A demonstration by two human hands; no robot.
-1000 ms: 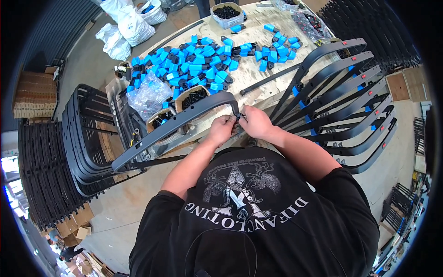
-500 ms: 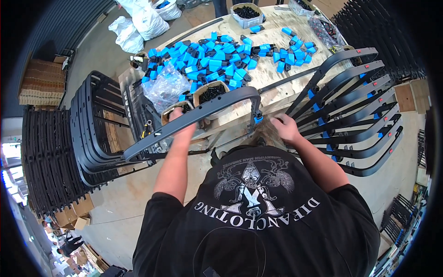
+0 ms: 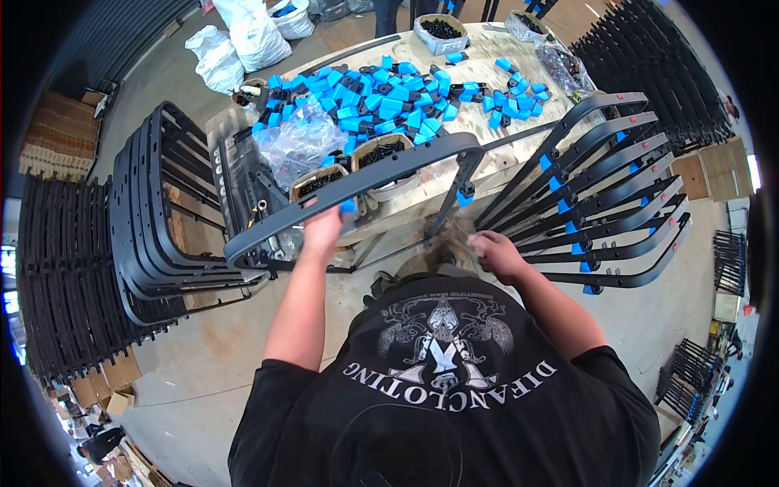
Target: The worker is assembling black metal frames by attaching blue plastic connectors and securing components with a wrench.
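Concrete floor surrounds your worktop [image 3: 495, 162] of blue caps [image 3: 381, 101]. Your left hand [image 3: 322, 229] closes on the grey frame [image 3: 357, 183], steadying it level; your right hand [image 3: 497, 253] curls empty, close by.

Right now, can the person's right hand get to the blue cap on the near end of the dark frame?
Probably yes. The right hand is free and low beside the table, and the blue cap on the dark frame hangs just above it with open space between. The left hand grips the frame further along.
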